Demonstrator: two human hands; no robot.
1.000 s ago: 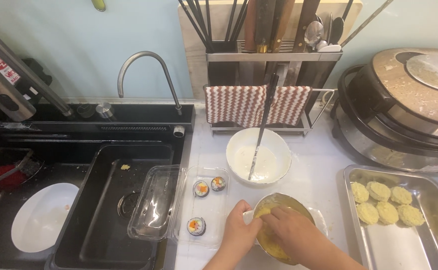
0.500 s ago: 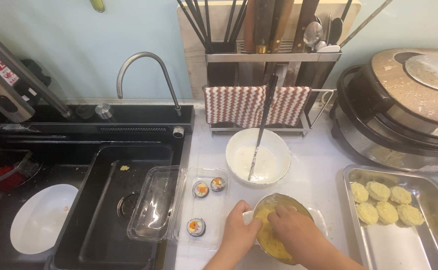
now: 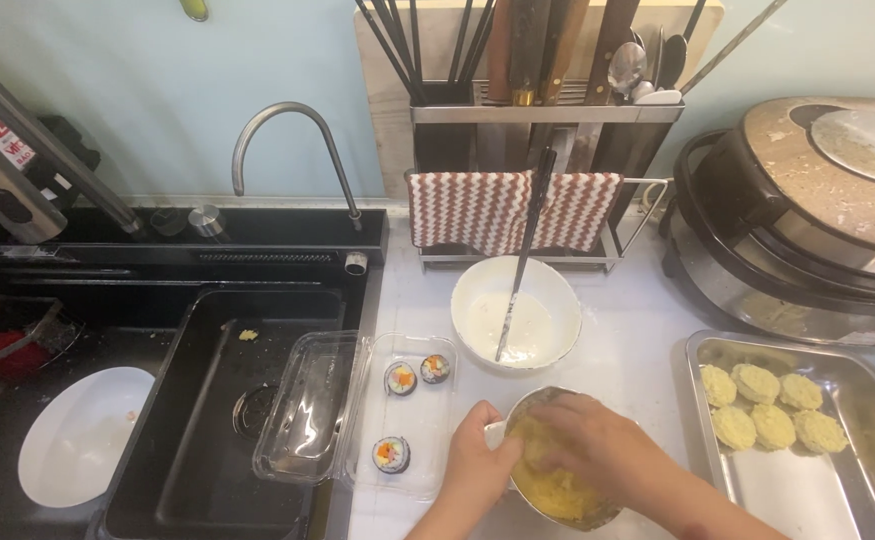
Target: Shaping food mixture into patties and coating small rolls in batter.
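Dough (image 3: 557, 490) sits in a metal bowl (image 3: 597, 515) at the near edge; right hand (image 3: 597, 445) presses in, fingers curled (soft, sticky stuff), left hand (image 3: 482, 465) gripping the rim.

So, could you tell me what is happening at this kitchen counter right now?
A person works a yellow crumbly mixture in a round metal bowl on the white counter. The left hand steadies the bowl's rim while the right hand presses into the mixture. To the right, a rectangular steel tray holds six formed yellow patties. A white bowl of pale liquid with black chopsticks sits behind, and an open clear plastic box holds three sushi rolls.
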